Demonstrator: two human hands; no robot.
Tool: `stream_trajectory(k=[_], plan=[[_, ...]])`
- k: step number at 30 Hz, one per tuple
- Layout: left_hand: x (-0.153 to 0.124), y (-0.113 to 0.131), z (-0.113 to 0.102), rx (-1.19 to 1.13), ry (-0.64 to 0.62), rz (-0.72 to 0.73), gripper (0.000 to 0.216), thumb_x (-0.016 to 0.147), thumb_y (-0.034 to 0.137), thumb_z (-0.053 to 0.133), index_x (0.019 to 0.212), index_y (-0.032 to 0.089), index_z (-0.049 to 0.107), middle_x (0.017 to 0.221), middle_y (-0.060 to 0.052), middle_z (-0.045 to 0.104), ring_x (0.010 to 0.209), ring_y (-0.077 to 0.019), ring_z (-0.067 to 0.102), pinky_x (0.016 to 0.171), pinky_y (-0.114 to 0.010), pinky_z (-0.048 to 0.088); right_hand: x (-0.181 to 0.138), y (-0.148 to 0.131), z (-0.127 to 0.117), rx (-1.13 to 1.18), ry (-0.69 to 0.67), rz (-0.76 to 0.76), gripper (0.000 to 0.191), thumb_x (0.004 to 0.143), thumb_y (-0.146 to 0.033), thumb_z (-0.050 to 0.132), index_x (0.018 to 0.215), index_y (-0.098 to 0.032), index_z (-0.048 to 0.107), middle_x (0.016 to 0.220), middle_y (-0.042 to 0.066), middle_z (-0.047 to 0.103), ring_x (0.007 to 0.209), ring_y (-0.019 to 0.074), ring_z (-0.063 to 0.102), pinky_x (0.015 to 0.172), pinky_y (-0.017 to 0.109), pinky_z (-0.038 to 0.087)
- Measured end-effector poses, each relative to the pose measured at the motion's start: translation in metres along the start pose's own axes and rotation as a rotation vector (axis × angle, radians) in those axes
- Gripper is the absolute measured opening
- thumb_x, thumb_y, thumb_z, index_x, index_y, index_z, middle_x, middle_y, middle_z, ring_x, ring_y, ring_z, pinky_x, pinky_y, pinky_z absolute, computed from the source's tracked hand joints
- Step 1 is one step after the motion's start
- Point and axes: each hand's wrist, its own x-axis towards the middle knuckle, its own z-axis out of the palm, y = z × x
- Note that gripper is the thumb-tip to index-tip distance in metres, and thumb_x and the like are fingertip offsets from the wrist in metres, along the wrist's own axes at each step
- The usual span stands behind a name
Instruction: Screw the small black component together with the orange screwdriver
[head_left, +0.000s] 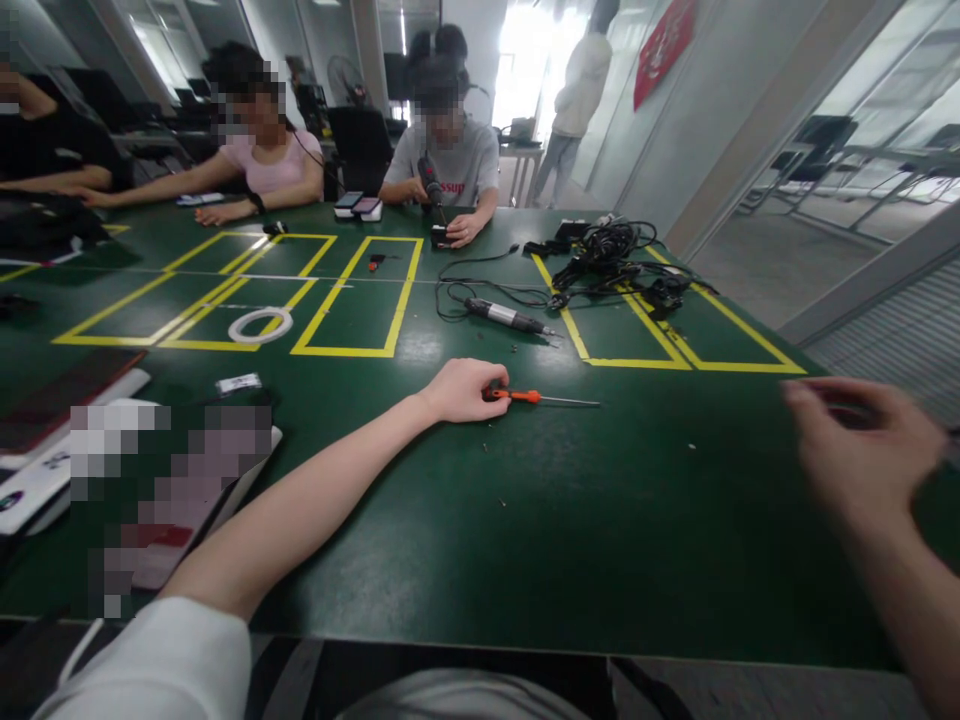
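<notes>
My left hand (469, 390) is closed around the handle of an orange-and-black screwdriver (531, 397). Its thin metal shaft points right, close above or on the green table (600, 560); I cannot tell whether it touches. At the right edge, my right hand (870, 440) is raised over the table, slightly blurred. Its thumb and fingers curl into a ring with the tips together; anything between them is too small to make out. Several tiny screws (502, 502) lie below the screwdriver. Beyond it rests a silver-and-black electric screwdriver (506, 316) with a cord.
Tangled black cables (607, 250) lie at the far right over yellow tape outlines (356, 351). A white tape roll (260, 325) and several phone-like devices (202, 480) are on the left. Across the table a person (450, 150) holds a drill; other people sit beside.
</notes>
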Motion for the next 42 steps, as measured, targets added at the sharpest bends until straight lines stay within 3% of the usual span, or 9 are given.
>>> stream_trajectory(k=[3, 5, 12, 18, 26, 29, 33, 38, 42], plan=[[0.001, -0.002, 0.0, -0.03, 0.02, -0.065, 0.02, 0.084, 0.036, 0.069, 0.094, 0.019, 0.075, 0.073, 0.0, 0.069, 0.065, -0.0155, 0.059, 0.06, -0.027, 0.033, -0.044, -0.071, 0.031, 0.29, -0.659, -0.253, 0.028, 0.084, -0.048, 0.068, 0.087, -0.021, 0.076, 0.088, 0.008, 0.075, 0.08, 0.0244, 0.069, 0.074, 0.038, 0.057], [0.001, -0.003, 0.0, -0.05, 0.039, -0.117, 0.022, 0.085, 0.037, 0.068, 0.096, 0.019, 0.076, 0.073, 0.0, 0.068, 0.066, -0.0158, 0.059, 0.06, -0.027, 0.032, -0.069, -0.11, 0.055, 0.39, -0.935, -0.39, 0.018, 0.091, -0.035, 0.065, 0.091, -0.022, 0.077, 0.09, 0.006, 0.075, 0.079, 0.0205, 0.069, 0.073, 0.033, 0.056], [0.003, -0.006, 0.001, -0.022, 0.023, -0.098, 0.026, 0.085, 0.039, 0.068, 0.102, 0.02, 0.076, 0.082, -0.002, 0.072, 0.075, -0.019, 0.064, 0.065, -0.028, 0.04, -0.083, -0.16, 0.107, 0.245, -1.129, -0.4, 0.012, 0.083, -0.013, 0.078, 0.092, -0.019, 0.073, 0.075, -0.002, 0.067, 0.064, 0.015, 0.06, 0.067, 0.029, 0.048], [0.004, -0.005, 0.003, -0.015, 0.028, -0.109, 0.023, 0.089, 0.037, 0.065, 0.101, 0.02, 0.075, 0.087, -0.003, 0.074, 0.078, -0.019, 0.065, 0.068, -0.028, 0.044, -0.085, -0.161, 0.11, 0.202, -1.148, -0.423, 0.015, 0.087, -0.006, 0.069, 0.08, -0.019, 0.069, 0.072, -0.002, 0.064, 0.065, 0.0154, 0.059, 0.069, 0.029, 0.045], [0.004, -0.003, 0.002, -0.004, 0.04, -0.108, 0.023, 0.09, 0.038, 0.064, 0.1, 0.02, 0.075, 0.085, -0.003, 0.073, 0.077, -0.0189, 0.065, 0.067, -0.028, 0.044, -0.093, -0.148, 0.1, 0.235, -1.005, -0.602, 0.013, 0.093, -0.011, 0.057, 0.084, -0.02, 0.059, 0.089, 0.006, 0.066, 0.079, 0.0197, 0.061, 0.075, 0.032, 0.049], [0.003, -0.002, 0.001, -0.01, 0.038, -0.116, 0.024, 0.088, 0.039, 0.064, 0.099, 0.02, 0.075, 0.081, -0.002, 0.071, 0.075, -0.0186, 0.064, 0.067, -0.028, 0.043, -0.085, -0.138, 0.083, 0.277, -1.058, -0.44, 0.011, 0.095, -0.019, 0.055, 0.087, -0.021, 0.062, 0.074, 0.001, 0.065, 0.067, 0.0183, 0.061, 0.066, 0.03, 0.049], [0.003, -0.003, 0.001, -0.026, 0.036, -0.106, 0.025, 0.088, 0.039, 0.064, 0.1, 0.02, 0.075, 0.08, -0.002, 0.069, 0.074, -0.0183, 0.063, 0.068, -0.029, 0.043, -0.065, -0.106, 0.055, 0.37, -1.025, -0.181, 0.024, 0.092, -0.039, 0.06, 0.097, -0.021, 0.074, 0.088, 0.007, 0.078, 0.08, 0.0236, 0.073, 0.072, 0.035, 0.059], [0.003, -0.003, 0.002, -0.034, 0.044, -0.091, 0.023, 0.087, 0.037, 0.065, 0.099, 0.02, 0.075, 0.078, -0.001, 0.069, 0.073, -0.0178, 0.062, 0.066, -0.028, 0.042, -0.04, -0.054, 0.018, 0.31, -0.864, 0.177, 0.039, 0.067, -0.054, 0.078, 0.088, -0.021, 0.082, 0.087, 0.012, 0.083, 0.083, 0.033, 0.079, 0.078, 0.046, 0.064], [0.003, -0.003, 0.003, -0.033, 0.041, -0.092, 0.023, 0.087, 0.036, 0.065, 0.1, 0.02, 0.075, 0.079, -0.001, 0.07, 0.073, -0.0176, 0.062, 0.065, -0.028, 0.04, -0.024, -0.022, -0.013, 0.165, -0.702, 0.278, 0.035, 0.054, -0.048, 0.081, 0.078, -0.023, 0.081, 0.083, 0.012, 0.083, 0.083, 0.036, 0.078, 0.075, 0.045, 0.062]])
